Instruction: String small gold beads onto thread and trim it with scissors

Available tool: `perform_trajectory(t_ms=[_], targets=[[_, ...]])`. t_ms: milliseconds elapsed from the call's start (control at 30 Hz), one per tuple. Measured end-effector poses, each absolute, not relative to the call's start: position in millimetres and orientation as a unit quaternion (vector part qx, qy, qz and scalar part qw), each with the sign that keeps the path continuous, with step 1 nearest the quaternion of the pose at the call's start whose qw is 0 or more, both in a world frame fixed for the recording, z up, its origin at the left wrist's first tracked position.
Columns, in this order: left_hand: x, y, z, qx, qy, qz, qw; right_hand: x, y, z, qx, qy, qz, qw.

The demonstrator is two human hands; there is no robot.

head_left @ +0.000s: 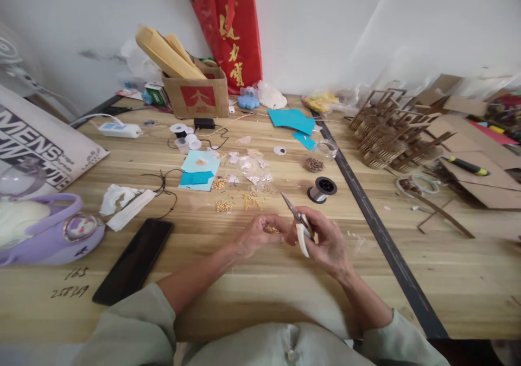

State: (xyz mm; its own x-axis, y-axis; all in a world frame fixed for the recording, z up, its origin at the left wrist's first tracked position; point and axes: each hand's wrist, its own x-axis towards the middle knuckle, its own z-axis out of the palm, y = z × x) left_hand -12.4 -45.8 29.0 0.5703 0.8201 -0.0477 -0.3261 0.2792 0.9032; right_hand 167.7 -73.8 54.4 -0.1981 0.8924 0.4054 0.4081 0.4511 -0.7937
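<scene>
My left hand (256, 237) is closed on a small gold beaded piece (272, 229) above the wooden table. White-handled scissors (302, 229) are in my right hand (329, 246), their tips pointing up and to the left. The fingertips of both hands come close together around the gold piece; whether they touch is hard to tell. Just beyond my hands lie piles of gold beads (223, 206) and small bags of silvery beads (253, 179). A spool of thin wire (322, 190) stands beyond my right hand.
A black phone (133, 260) and a purple bottle (52, 230) are on the left. Blue sheets (291, 120), a cardboard box (196, 95) and a red bag (233, 35) stand or lie farther back. Small woven baskets (378, 132) and a cutter (468, 166) are at the right.
</scene>
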Motion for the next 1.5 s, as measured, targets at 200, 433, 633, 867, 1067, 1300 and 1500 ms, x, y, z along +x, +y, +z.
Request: perform_trajectory(t_ms=[200, 433, 633, 867, 1067, 1300, 1500], targets=[[-12, -47, 24, 0.388, 0.22, 0.352, 0.823, 170, -72, 48, -0.453, -0.681, 0.302, 0.489], [-9, -47, 26, 0.345, 0.256, 0.37, 0.824, 167, -71, 48, -0.449, -0.672, 0.328, 0.489], [-12, -41, 27, 0.316, 0.289, 0.423, 0.798, 176, -64, 46, -0.483, -0.666, 0.339, 0.458], [-20, -29, 29, 0.302, 0.298, 0.473, 0.772, 190, -52, 40, -0.473, -0.665, 0.399, 0.418], [-27, -19, 31, 0.288, 0.308, 0.504, 0.754, 206, -50, 48, -0.482, -0.717, 0.365, 0.347], [-36, -10, 43, 0.277, 0.319, 0.533, 0.733, 208, -49, 51, -0.512, -0.715, 0.36, 0.311], [-39, -8, 45, 0.296, 0.319, 0.536, 0.724, 204, -49, 50, -0.498, -0.707, 0.396, 0.309]])
